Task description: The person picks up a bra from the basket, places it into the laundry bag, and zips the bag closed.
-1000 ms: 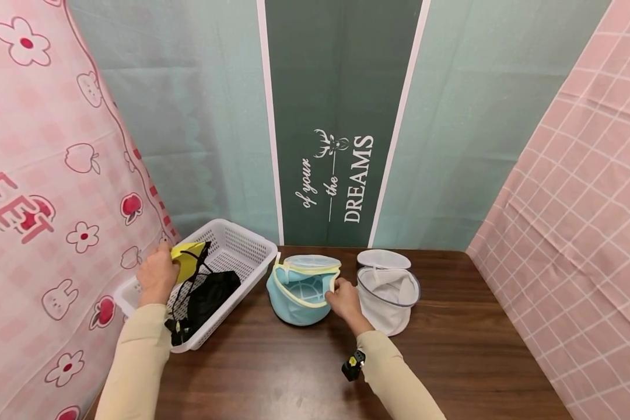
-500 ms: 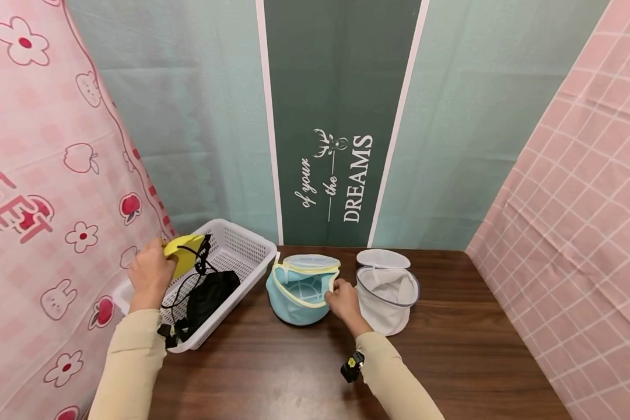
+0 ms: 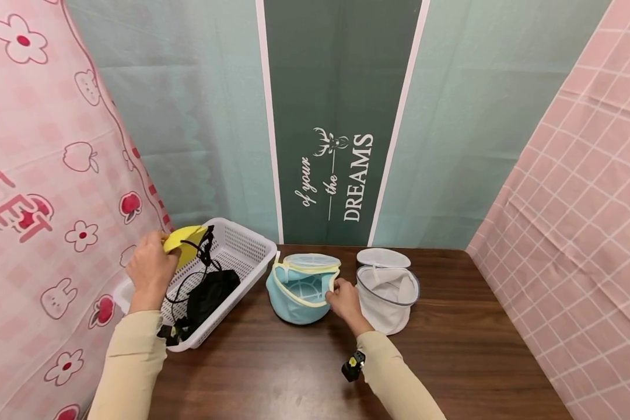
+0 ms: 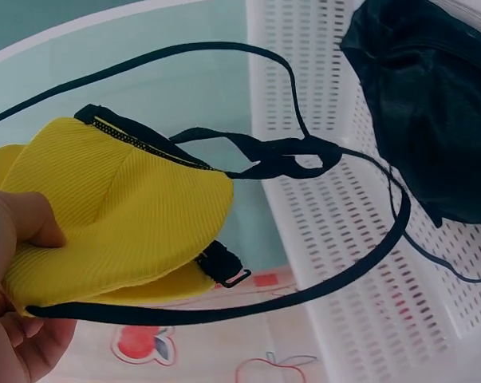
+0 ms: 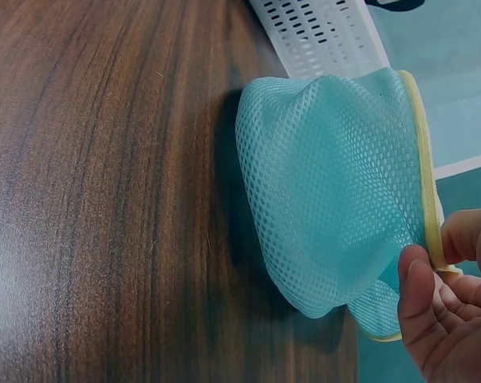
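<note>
My left hand point(image 3: 152, 268) holds a folded yellow bra point(image 4: 136, 215) by one side, thumb over the ribbed cloth in the left wrist view. Its black straps, one with a small hook, hang loose over the white basket point(image 3: 254, 236). Part of the bra is hidden behind my fingers. With thumb and fingers, my right hand point(image 3: 346, 300) pinches the yellow-trimmed rim of a blue mesh laundry bag point(image 5: 328, 191). That bag point(image 3: 296, 309) stands on the table with its mouth unzipped and its lid folded back.
A black garment point(image 3: 212, 294) lies in the basket, which reaches the pink curtain point(image 3: 68, 175) at the left. To the right of the blue bag stands a white mesh laundry bag point(image 3: 385, 318), also unzipped. Brown wooden table point(image 3: 472, 350) extends in front and to the right.
My left hand has lifted the yellow bra slightly, up and a little to the left, so its straps hang freer. My right hand and the blue laundry bag have stayed put.
</note>
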Available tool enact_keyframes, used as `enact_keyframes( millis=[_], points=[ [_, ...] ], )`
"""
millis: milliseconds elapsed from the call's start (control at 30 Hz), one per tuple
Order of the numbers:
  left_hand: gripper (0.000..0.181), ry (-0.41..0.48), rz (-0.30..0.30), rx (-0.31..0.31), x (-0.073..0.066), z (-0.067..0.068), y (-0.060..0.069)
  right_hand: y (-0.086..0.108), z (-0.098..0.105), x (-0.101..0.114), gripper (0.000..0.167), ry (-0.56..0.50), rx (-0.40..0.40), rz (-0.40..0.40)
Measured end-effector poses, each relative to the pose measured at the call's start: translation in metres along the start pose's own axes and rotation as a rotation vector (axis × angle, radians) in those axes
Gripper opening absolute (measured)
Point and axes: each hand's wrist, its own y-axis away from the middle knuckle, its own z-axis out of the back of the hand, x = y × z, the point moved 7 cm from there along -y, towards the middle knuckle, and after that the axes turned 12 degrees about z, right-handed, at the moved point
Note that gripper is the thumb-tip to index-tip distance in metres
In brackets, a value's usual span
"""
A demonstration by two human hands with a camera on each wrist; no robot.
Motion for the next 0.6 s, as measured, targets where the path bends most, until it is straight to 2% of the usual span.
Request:
enact_keyframes(
  millis=[233,500,600],
  points=[
    [0.020,0.087,-0.111,-0.112,-0.018,0.010,0.004,0.000,0.000,0.000,0.020,-0.009,-0.008,0.016],
    [0.018,0.160,-0.207,-0.181,-0.041,0.020,0.009,0.000,-0.001,0.000,0.022,-0.019,-0.013,0.020],
    [0.018,0.180,-0.219,-0.191,-0.048,0.021,0.011,0.000,-0.002,-0.001,0.022,-0.014,-0.012,0.015]
  ],
)
